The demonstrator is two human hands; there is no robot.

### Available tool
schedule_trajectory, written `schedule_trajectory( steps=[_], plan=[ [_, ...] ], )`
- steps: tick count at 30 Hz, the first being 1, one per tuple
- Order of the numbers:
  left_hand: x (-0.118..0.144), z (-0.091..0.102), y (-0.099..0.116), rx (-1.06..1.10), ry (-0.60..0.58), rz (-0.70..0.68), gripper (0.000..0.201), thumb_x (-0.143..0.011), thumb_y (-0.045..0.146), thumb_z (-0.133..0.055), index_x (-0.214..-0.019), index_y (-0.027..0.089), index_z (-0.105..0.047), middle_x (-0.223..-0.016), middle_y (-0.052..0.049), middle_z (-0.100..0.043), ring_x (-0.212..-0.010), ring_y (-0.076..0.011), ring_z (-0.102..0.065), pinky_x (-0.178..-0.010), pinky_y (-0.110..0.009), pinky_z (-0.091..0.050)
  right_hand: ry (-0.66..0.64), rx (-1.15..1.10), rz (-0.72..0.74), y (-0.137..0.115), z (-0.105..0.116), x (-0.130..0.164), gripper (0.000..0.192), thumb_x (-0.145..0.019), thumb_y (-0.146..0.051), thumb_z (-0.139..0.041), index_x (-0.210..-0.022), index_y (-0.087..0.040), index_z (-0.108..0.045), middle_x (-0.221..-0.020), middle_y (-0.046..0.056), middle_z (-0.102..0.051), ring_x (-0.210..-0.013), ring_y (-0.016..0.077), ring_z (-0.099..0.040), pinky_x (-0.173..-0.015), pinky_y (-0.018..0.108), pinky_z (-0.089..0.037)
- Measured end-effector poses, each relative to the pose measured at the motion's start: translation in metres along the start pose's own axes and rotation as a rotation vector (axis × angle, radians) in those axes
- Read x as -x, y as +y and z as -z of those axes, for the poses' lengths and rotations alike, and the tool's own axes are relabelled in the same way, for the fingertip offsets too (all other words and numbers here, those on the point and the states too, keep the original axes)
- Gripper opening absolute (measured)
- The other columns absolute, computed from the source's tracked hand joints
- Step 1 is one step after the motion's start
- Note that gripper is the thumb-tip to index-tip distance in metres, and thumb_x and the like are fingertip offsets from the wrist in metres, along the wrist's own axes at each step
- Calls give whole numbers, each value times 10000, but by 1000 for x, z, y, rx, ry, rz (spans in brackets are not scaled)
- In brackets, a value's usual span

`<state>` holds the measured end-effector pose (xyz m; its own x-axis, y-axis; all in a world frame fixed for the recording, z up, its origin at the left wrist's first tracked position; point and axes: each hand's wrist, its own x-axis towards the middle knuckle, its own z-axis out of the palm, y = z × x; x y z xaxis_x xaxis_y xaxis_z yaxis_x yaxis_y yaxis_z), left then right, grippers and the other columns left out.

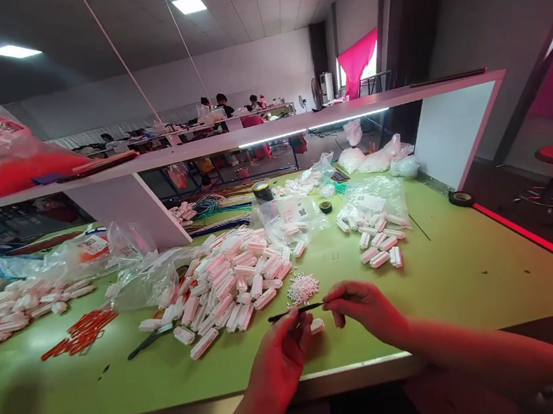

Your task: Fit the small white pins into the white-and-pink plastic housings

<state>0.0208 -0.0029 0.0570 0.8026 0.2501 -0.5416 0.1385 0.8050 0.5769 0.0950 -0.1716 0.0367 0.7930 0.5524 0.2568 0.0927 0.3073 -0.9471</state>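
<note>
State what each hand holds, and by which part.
Right hand pinches a thin black tool by its right end; left hand holds a white connector at its left end.

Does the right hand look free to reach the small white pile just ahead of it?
Probably not right away: the right hand is pinching a thin black tool. The pile lies close ahead with nothing between.

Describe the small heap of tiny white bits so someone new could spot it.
On the green table, look just beyond the right hand. The heap of tiny white bits sits right of the big pile of white connectors; its pieces are grain-small, not long blocks.
</note>
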Motion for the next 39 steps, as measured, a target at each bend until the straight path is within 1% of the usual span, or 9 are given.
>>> schedule_trajectory(
  steps=[2,7,10,13,15,19,24,28,39],
  plan=[
    [6,5,0,-9,44,-27,133,-845,-5,-625,-802,120,-647,-713,-53,-724,-656,-155,-736,-588,-194,-614,17,-113,-90,2,-2,-1,239,-771,-401,-811,-848,-182,-755,-579,-10,-646,-527,119,-593,-569,267,-465],
    [19,16,-6,-71,47,-75,152,-804,-22,-650,-749,120,-655,-741,-57,-737,-705,-169,-746,-585,-191,-607,85,-357,-277,5,-3,-4,311,-643,-399,-897,-816,-176,-766,-760,36,-726,-525,97,-568,-523,248,-405],
    [24,24,-13,-100,59,-78,124,-808,7,-663,-759,121,-672,-786,-73,-754,-717,-177,-747,-585,-202,-605,97,-414,-345,4,-3,-6,322,-609,-374,-918,-800,-166,-762,-768,34,-721,-530,90,-559,-520,241,-389],
    [28,30,-22,-121,73,-43,68,-813,72,-698,-858,123,-702,-814,-87,-764,-704,-188,-745,-563,-211,-593,97,-424,-383,3,-3,-5,340,-592,-372,-926,-786,-156,-748,-758,29,-712,-526,83,-547,-517,236,-376],
    [32,32,-28,-128,70,1,166,-827,127,-714,-992,115,-711,-798,-97,-761,-668,-187,-737,-533,-208,-574,101,-420,-401,2,-3,-5,350,-588,-376,-928,-776,-152,-735,-754,26,-705,-527,81,-543,-516,234,-371],
    [41,31,-38,-105,17,132,380,-899,244,-671,-1255,117,-636,-741,-83,-741,-599,-168,-709,-484,-199,-535,99,-418,-434,4,-4,-4,360,-589,-382,-925,-762,-146,-715,-727,15,-685,-528,79,-532,-519,233,-368],
    [47,32,-50,-46,-50,291,398,-981,322,-556,-1331,136,-590,-684,-50,-700,-509,-137,-649,-446,-197,-494,90,-421,-474,7,-2,-4,380,-595,-369,-922,-825,-139,-728,-757,22,-696,-543,74,-525,-530,233,-378],
    [48,37,-58,14,-148,292,429,-952,386,-608,-1324,171,-603,-698,-27,-679,-539,-132,-644,-467,-199,-478,77,-427,-516,9,0,-4,379,-607,-344,-918,-861,-135,-730,-766,19,-694,-550,67,-526,-523,218,-382],
    [48,46,-79,-31,-251,265,607,-917,529,-616,-1424,209,-521,-757,-21,-650,-591,-132,-614,-533,-226,-443,72,-439,-579,13,4,-5,355,-625,-289,-890,-921,-138,-766,-808,31,-697,-547,56,-512,-500,194,-391]
  ],
)
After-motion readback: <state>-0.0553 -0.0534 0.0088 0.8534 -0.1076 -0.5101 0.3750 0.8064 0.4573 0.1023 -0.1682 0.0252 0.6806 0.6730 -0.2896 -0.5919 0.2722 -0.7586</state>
